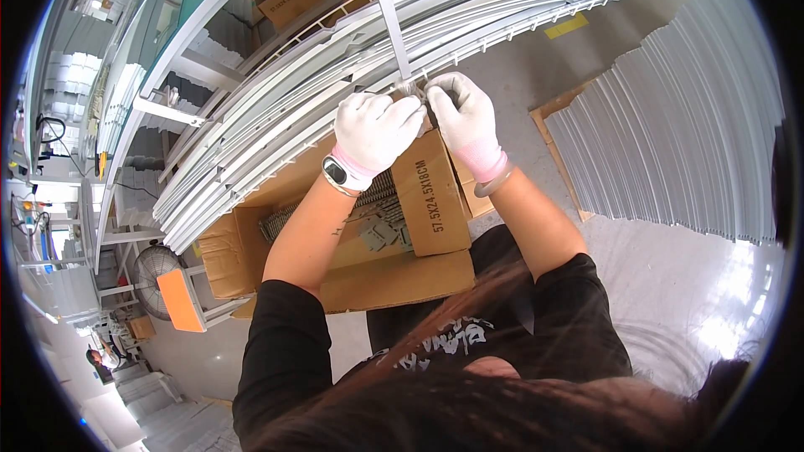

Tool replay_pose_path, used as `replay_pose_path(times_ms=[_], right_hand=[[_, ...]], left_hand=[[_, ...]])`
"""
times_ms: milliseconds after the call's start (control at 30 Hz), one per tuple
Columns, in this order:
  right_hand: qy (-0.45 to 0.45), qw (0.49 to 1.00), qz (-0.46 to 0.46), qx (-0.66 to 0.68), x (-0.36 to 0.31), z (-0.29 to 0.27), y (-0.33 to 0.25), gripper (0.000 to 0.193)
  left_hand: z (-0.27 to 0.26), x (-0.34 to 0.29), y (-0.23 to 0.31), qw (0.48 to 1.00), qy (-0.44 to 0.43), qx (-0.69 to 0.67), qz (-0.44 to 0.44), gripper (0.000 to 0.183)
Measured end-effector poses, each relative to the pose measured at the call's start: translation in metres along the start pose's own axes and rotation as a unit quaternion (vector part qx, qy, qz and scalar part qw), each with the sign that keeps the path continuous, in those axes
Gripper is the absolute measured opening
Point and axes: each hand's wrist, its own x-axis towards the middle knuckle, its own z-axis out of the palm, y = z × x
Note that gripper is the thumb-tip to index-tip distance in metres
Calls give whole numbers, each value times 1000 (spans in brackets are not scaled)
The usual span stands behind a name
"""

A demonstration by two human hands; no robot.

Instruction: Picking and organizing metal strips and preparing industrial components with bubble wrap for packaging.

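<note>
White gloves with pink cuffs cover both of my hands. My left hand, a watch on its wrist, is closed, its fingertips against a small greyish-white bundle at the foot of a white upright post. Just to the right, my right hand is pinched with thumb and forefinger close together by the same bundle. What the fingers grip is too small and covered to name. Below my hands stands an opened cardboard box with many small grey metal pieces inside, some in rows and some loose.
Long white and grey strips lie stacked on a wire rack ahead. At right, a tall stack of grey panels rests on a wooden pallet. An orange-topped stool and a round fan stand left. Another person is far off.
</note>
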Motion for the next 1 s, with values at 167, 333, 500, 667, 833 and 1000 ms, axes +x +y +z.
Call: replay_pose_path(times_ms=[167,333,500,667,833,1000], right_hand=[[21,990,53,131,7,-6,18,9],[-42,979,113,166,6,-10,18,12],[-49,980,102,164,5,-10,14,12],[-67,977,110,169,4,-10,7,13],[-102,967,131,192,4,-10,7,14],[-114,962,145,199,1,-8,-2,14]], left_hand=[[-1,-3,2,1000,-14,3,-22,21],[-6,-9,6,997,-10,42,-56,20],[-10,-8,12,990,-29,39,-129,23],[-16,-1,19,983,-7,48,-178,23],[-10,3,19,979,-9,71,-189,28],[-9,5,20,979,6,55,-195,23]])
